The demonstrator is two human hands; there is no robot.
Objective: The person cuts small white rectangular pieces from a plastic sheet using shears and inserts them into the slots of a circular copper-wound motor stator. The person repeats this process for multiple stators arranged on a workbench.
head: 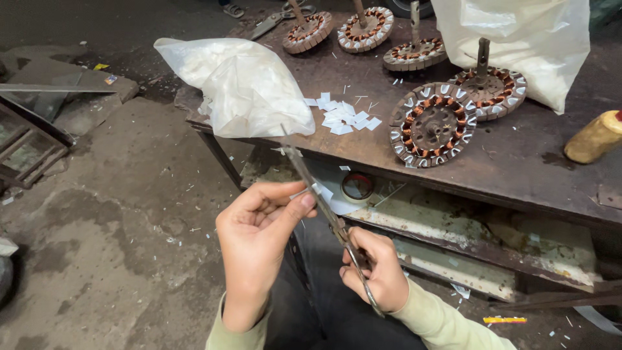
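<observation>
**Scissors & paper strip, bench-side**

R hand (376, 272): fingers through handles of scissors (324, 207), blades angled up-left. L hand (259, 233): fingers pinched white paper strip (311, 191) at the blades, below counter (518, 162) edge. On counter: cut paper pieces (346, 116), wound stators (433, 124), white plastic bag (243, 87).

Cut off by the edges: white plastic bag (518, 39) at top, yellow bottle (595, 137) at right; scissor handles (363, 279) partly hidden inside right hand (376, 269).

My left hand (256, 249) and right hand (376, 269) sit before the dark metal worktop (518, 162). On it, cut white paper slips (346, 116) lie between the crumpled white plastic bag (240, 84) at left and the copper-wound round stator (433, 124) at right. Four more wound stators (369, 29) stand behind.
</observation>
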